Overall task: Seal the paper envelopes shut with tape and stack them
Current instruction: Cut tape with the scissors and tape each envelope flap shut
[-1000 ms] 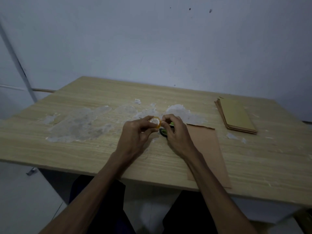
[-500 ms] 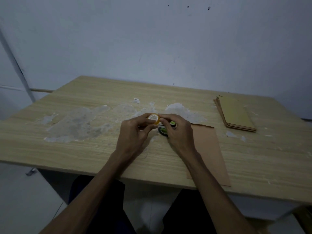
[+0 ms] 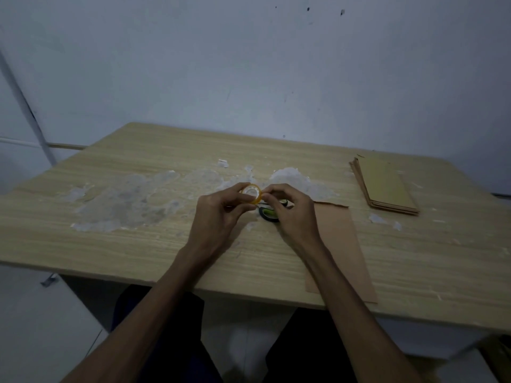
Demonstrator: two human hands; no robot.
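The small roll of tape [image 3: 252,192] is held up off the surface [image 3: 138,244] by the left hand [image 3: 218,214], its fingers curled round the ring so it stays steady. The right hand [image 3: 290,210] is pinched at the roll's edge, probably so the loose end can be picked free. One brown envelope [image 3: 338,244] is laid flat just beside the right hand, ready to be taped. The stack of envelopes [image 3: 384,186] is kept well apart at the far right. Green-handled scissors [image 3: 269,214] are left under the right hand, close for cutting.

Both forearms fwd; left hand [image 3: 218,214] & right hand [image 3: 294,214] close together, fingers [image 3: 272,192] curled, pinching
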